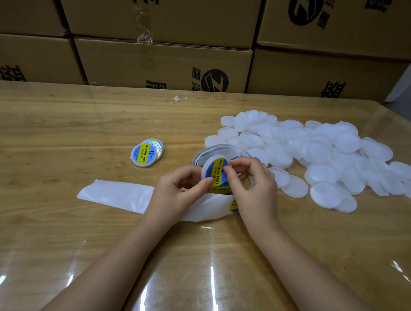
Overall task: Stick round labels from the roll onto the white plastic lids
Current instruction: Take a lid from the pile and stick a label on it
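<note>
My left hand (pixel 180 190) pinches a white lid (pixel 209 166) by its lower edge and holds it tilted above the table. A round blue and yellow label (pixel 219 171) lies on that lid, and the fingers of my right hand (pixel 253 182) press on it from the right. Under both hands the label roll (pixel 208 153) lies loosely coiled, and its empty white backing strip (pixel 115 195) trails off to the left. More labels on the strip peek out below my right hand. A big heap of bare white lids (pixel 320 150) spreads to the right.
Two labelled lids (pixel 147 153) lie stacked to the left of the roll. The wooden table (pixel 57 122) has a glossy clear cover. Stacked cardboard boxes (pixel 162 63) wall off the far edge. A scrap of torn tape (pixel 179 98) lies near the back.
</note>
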`<move>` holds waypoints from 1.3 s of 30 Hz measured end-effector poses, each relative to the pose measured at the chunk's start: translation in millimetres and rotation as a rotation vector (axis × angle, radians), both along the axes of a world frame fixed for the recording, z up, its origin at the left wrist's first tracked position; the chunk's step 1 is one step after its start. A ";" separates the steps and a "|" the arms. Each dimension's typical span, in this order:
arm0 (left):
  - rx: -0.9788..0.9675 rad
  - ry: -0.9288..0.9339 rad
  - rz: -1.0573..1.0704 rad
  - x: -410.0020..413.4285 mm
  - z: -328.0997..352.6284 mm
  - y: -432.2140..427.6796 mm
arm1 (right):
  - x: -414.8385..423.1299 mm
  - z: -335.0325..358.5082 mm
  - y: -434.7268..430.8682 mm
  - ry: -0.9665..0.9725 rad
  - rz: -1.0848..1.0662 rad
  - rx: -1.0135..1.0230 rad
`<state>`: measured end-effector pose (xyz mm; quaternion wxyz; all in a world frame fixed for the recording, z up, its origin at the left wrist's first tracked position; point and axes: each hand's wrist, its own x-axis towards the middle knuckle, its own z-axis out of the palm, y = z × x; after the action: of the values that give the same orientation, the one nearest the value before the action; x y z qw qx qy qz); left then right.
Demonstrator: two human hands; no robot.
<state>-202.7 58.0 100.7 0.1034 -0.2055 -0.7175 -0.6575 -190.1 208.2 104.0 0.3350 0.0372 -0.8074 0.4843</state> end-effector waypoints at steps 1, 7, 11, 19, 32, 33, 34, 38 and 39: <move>-0.017 0.018 0.009 0.4 0.1 0.0 | 0.0 0.1 -0.1 0.006 -0.009 0.012; 0.011 -0.001 -0.001 0.6 1.3 1.7 | 1.4 2.7 -3.1 0.041 -0.130 0.176; 0.103 -0.086 -0.054 -0.3 2.0 1.9 | 1.6 1.9 -4.5 0.026 -0.165 0.236; 0.290 -0.321 -0.093 -6.2 5.1 -8.3 | 1.7 5.2 0.3 0.062 -0.092 0.158; 0.350 -0.368 -0.127 -4.6 8.1 -10.1 | 3.2 2.7 -2.7 0.198 -0.012 0.308; 0.351 -0.366 -0.130 -4.9 7.7 -10.1 | 4.0 3.0 -3.3 0.218 0.006 0.321; 0.351 -0.365 -0.134 -4.9 7.3 -10.3 | 4.9 3.5 -4.1 0.236 0.030 0.334; 0.357 -0.360 -0.157 -5.6 5.7 -10.5 | 8.4 6.0 -7.9 0.264 0.092 0.385; 0.354 -0.359 -0.164 -6.0 5.1 -10.5 | 8.9 6.6 -8.7 0.261 0.097 0.393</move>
<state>-208.7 47.4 105.8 -0.0450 -0.1216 -0.5790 -0.8050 -181.2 199.5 110.6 0.3991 0.2025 -0.8334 0.3242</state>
